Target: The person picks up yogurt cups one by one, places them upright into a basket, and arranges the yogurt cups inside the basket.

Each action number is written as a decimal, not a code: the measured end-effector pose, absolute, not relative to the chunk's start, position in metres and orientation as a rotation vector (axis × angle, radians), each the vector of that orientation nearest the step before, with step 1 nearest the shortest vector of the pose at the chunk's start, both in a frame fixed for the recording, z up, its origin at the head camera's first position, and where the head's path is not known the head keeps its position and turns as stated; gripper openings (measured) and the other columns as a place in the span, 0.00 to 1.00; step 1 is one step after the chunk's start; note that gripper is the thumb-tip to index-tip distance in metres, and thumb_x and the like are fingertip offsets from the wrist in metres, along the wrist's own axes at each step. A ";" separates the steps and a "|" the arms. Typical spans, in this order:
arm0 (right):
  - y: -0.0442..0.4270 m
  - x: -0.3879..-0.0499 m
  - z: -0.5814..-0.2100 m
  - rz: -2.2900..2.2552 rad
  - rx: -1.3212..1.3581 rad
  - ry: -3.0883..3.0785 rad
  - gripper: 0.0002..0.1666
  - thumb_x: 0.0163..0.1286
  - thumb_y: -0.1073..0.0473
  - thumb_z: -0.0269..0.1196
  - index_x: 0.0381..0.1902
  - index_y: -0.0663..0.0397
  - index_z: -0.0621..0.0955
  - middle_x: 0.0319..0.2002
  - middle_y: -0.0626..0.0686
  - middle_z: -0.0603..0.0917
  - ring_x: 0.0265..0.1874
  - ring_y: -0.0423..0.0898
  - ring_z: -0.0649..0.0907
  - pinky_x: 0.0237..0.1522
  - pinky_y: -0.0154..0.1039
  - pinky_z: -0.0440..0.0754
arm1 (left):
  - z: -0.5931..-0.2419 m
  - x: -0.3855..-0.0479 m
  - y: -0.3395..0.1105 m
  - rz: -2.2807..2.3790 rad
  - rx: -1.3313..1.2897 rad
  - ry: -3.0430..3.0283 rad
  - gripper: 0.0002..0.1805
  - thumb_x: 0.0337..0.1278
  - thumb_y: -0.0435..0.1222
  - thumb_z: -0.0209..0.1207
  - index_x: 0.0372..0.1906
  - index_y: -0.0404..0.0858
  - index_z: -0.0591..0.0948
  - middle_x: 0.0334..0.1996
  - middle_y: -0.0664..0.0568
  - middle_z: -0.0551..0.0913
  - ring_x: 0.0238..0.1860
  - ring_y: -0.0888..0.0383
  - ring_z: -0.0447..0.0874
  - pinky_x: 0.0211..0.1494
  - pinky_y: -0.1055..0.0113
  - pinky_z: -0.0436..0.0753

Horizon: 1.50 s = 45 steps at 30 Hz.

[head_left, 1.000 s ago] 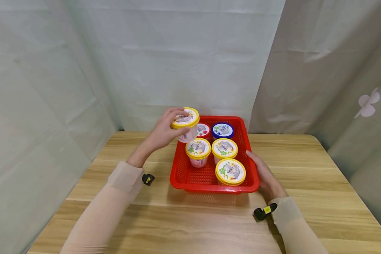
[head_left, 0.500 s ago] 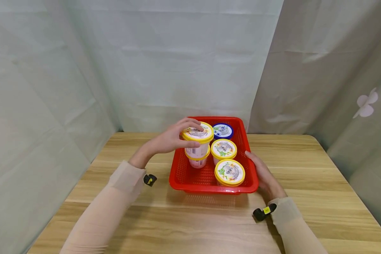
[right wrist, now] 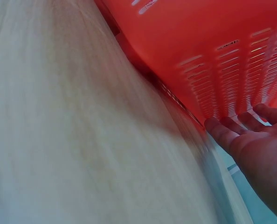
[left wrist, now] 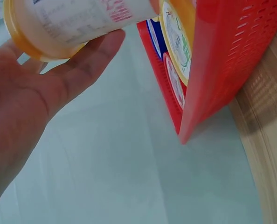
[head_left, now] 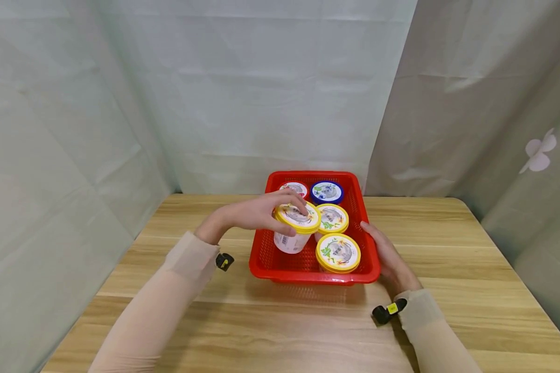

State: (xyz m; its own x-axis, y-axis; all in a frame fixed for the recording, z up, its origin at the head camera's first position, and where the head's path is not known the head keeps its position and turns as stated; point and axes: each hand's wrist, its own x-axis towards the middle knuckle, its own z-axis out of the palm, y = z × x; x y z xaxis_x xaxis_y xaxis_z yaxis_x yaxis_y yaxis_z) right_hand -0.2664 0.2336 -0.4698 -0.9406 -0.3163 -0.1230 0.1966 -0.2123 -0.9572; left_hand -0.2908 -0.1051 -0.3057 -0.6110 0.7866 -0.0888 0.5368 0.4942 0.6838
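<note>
My left hand [head_left: 266, 211] grips a pale plastic tub with a yellow lid [head_left: 293, 243], fingers over the lid and thumb at its side. This tub is slightly tilted over the front left of the red basket [head_left: 280, 275]. Inside the basket, two yellow-lidded tubs are visible in the head view, one in the middle [head_left: 334, 217] and one at front right [head_left: 338, 253]. A red-lidded tub [head_left: 293, 187] and a blue-lidded tub [head_left: 327, 191] stand at the back. My right hand [head_left: 392, 261] touches the basket's right side; its fingers [right wrist: 221, 133] lie nearly straight against the slotted wall.
The basket stands on a wooden table [head_left: 280, 331] near its back edge. Pale cloth [head_left: 270, 93] hangs behind and at both sides. Each wrist carries a small black camera, one on the left [head_left: 224, 261] and one on the right [head_left: 388, 312].
My left hand has carried the yellow-lidded tub right and toward me, from the back left over the basket. The red-lidded tub shows again; the left yellow-lidded tub is now hidden. The right hand stays put.
</note>
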 end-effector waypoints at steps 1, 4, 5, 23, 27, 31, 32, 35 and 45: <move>0.234 -0.267 -0.470 -2.215 -0.137 1.726 0.43 0.81 0.34 0.48 0.80 0.54 0.56 0.66 0.59 0.72 0.54 0.44 0.83 0.57 0.45 0.85 | -0.306 -0.291 -0.104 0.858 1.101 2.350 0.24 0.59 0.45 0.70 0.60 0.55 0.80 0.68 0.57 0.69 0.69 0.54 0.65 0.59 0.59 0.83; 0.234 -0.267 -0.470 -2.211 -0.144 1.730 0.43 0.82 0.34 0.47 0.80 0.54 0.55 0.65 0.57 0.73 0.54 0.44 0.83 0.57 0.44 0.84 | -0.306 -0.290 -0.101 0.817 1.104 2.332 0.24 0.58 0.46 0.71 0.60 0.54 0.81 0.67 0.57 0.71 0.68 0.55 0.66 0.60 0.59 0.82; 0.234 -0.267 -0.471 -2.210 -0.146 1.733 0.43 0.82 0.34 0.47 0.80 0.54 0.55 0.64 0.57 0.73 0.55 0.44 0.83 0.57 0.44 0.84 | -0.307 -0.290 -0.099 0.803 1.104 2.326 0.24 0.58 0.46 0.71 0.60 0.53 0.81 0.67 0.57 0.72 0.68 0.55 0.67 0.61 0.59 0.82; 0.230 -0.269 -0.472 -2.204 -0.132 1.754 0.41 0.82 0.35 0.47 0.80 0.53 0.55 0.63 0.54 0.74 0.56 0.44 0.82 0.58 0.44 0.84 | -0.318 -0.297 -0.083 0.618 1.134 2.177 0.22 0.56 0.43 0.74 0.56 0.51 0.83 0.61 0.55 0.73 0.65 0.56 0.67 0.60 0.64 0.81; 0.229 -0.269 -0.472 -2.201 -0.129 1.754 0.41 0.82 0.35 0.47 0.80 0.53 0.55 0.62 0.53 0.74 0.56 0.44 0.82 0.58 0.44 0.84 | -0.319 -0.296 -0.083 0.610 1.109 2.167 0.23 0.54 0.42 0.75 0.55 0.52 0.83 0.62 0.55 0.73 0.65 0.55 0.66 0.59 0.64 0.82; 0.228 -0.269 -0.472 -2.200 -0.139 1.753 0.42 0.82 0.35 0.47 0.80 0.54 0.55 0.63 0.54 0.74 0.56 0.44 0.82 0.58 0.43 0.84 | -0.321 -0.297 -0.086 0.610 1.092 2.162 0.24 0.51 0.42 0.76 0.55 0.52 0.83 0.63 0.55 0.72 0.67 0.55 0.65 0.58 0.64 0.82; 0.228 -0.269 -0.472 -2.204 -0.140 1.748 0.42 0.82 0.35 0.47 0.80 0.54 0.55 0.63 0.53 0.75 0.56 0.44 0.82 0.58 0.43 0.84 | -0.322 -0.298 -0.086 0.610 1.094 2.160 0.24 0.51 0.42 0.76 0.55 0.52 0.83 0.64 0.55 0.72 0.67 0.55 0.65 0.59 0.64 0.82; 0.228 -0.269 -0.472 -2.205 -0.148 1.746 0.43 0.82 0.35 0.47 0.81 0.54 0.55 0.62 0.53 0.75 0.56 0.44 0.82 0.58 0.44 0.84 | -0.323 -0.298 -0.088 0.621 1.110 2.151 0.24 0.52 0.42 0.76 0.55 0.51 0.83 0.63 0.54 0.72 0.67 0.55 0.65 0.60 0.64 0.81; 0.230 -0.268 -0.471 -2.198 -0.162 1.748 0.42 0.81 0.35 0.48 0.80 0.53 0.55 0.62 0.53 0.75 0.56 0.45 0.82 0.58 0.45 0.84 | -0.327 -0.297 -0.096 0.677 1.126 2.125 0.21 0.56 0.42 0.74 0.56 0.50 0.83 0.62 0.56 0.72 0.66 0.56 0.65 0.64 0.62 0.79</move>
State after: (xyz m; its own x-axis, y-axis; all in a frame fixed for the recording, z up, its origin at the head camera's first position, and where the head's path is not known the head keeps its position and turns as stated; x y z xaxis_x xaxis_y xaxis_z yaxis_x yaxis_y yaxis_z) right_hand -0.2676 0.2303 -0.4710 -0.9400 -0.3217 -0.1133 0.1827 -0.1945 -0.9637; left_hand -0.2974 -0.0959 -0.3268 -0.4341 0.8527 -0.2907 0.5276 0.5022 0.6852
